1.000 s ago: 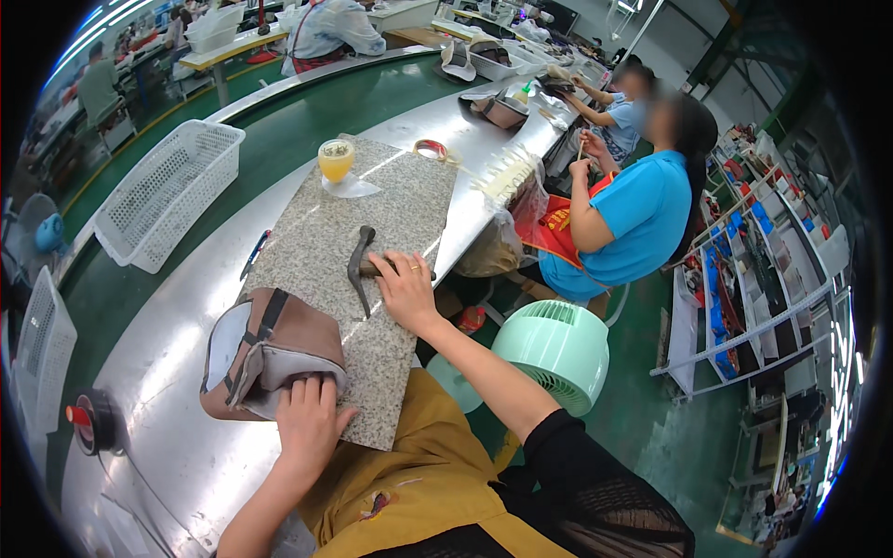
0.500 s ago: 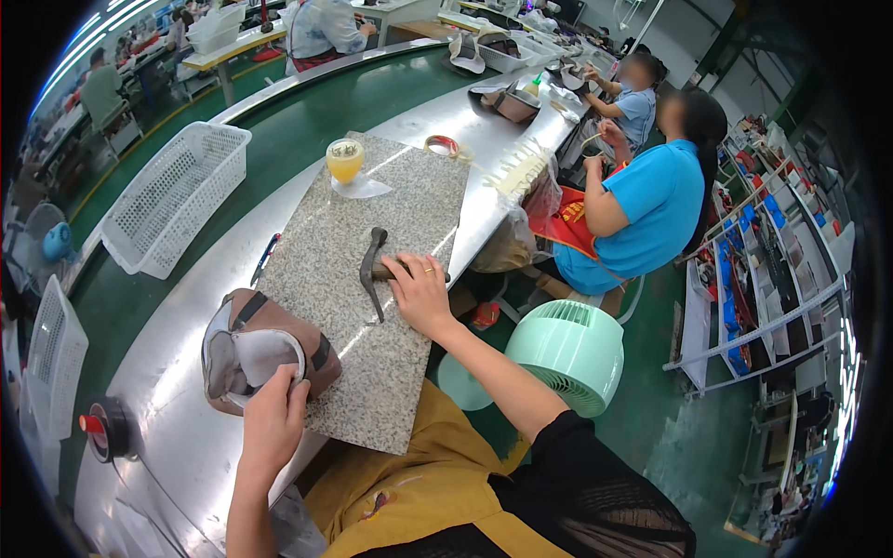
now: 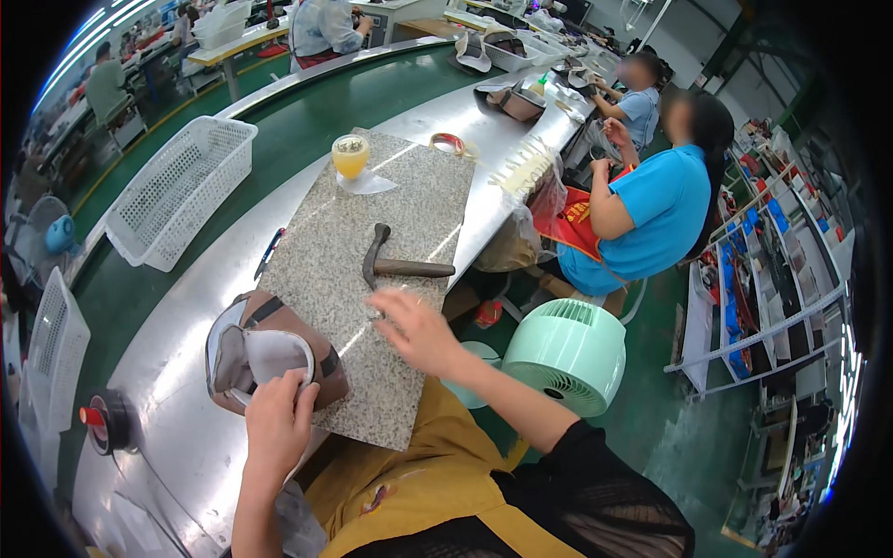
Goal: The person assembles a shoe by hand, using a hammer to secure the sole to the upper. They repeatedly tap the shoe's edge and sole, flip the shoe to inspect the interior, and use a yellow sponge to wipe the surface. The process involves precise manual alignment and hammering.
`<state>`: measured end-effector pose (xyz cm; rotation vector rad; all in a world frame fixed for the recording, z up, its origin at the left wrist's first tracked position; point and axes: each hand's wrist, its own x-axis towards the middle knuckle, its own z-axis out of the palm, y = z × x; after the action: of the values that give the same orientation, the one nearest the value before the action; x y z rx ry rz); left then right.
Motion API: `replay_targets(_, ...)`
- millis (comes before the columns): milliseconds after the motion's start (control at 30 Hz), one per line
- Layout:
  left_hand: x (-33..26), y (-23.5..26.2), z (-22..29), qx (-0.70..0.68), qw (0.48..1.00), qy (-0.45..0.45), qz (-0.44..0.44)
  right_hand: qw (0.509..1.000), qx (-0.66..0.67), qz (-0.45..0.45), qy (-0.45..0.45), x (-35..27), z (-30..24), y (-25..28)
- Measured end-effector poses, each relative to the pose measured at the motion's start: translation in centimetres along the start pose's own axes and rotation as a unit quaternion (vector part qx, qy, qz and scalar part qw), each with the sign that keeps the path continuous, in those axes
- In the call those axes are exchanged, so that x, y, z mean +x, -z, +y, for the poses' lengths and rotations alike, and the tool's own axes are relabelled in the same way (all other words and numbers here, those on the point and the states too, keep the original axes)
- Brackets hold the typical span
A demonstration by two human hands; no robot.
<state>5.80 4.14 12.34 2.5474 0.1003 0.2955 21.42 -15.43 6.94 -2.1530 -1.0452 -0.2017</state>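
Two hands, left hand (image 3: 277,420) gripping bag (image 3: 265,363) (slab-edge), right hand (image 3: 416,327) open.

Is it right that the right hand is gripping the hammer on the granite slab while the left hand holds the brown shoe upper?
Not quite. In the head view the right hand is off the hammer, open just short of its handle; the hammer lies alone on the granite slab. The left hand does hold the brown shoe upper.

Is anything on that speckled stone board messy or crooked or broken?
Nothing looks spilled or broken. The hammer lies flat on the stone slab, free of the right hand. The left hand touches the brown shoe upper, which hangs over the slab's edge. The cup of yellow stuff stands upright.
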Motion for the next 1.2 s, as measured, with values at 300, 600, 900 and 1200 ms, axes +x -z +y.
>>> replay_targets(300, -0.7, -1.1, 0.5, 0.021, 0.998, -0.054, 0.015, 0.987, 0.101, -0.084, 0.096, -3.4, -8.0, 0.7)
replay_targets(600, -3.6, 0.4, -0.2, -0.025, 0.99, -0.067, 0.117, 0.982, 0.019, -0.143, 0.12, -2.1, -8.8, -0.8)
replay_targets(900, -10.8, -0.6, -8.6, -0.415, 0.83, 0.315, 0.2, 0.971, -0.048, -0.2, 0.118, -0.6, -9.0, -2.6)
replay_targets(1200, -7.5, 0.2, -11.5, -0.82, 0.493, 0.262, 0.13, 0.962, 0.085, -0.202, 0.164, -2.6, -11.4, -0.1)
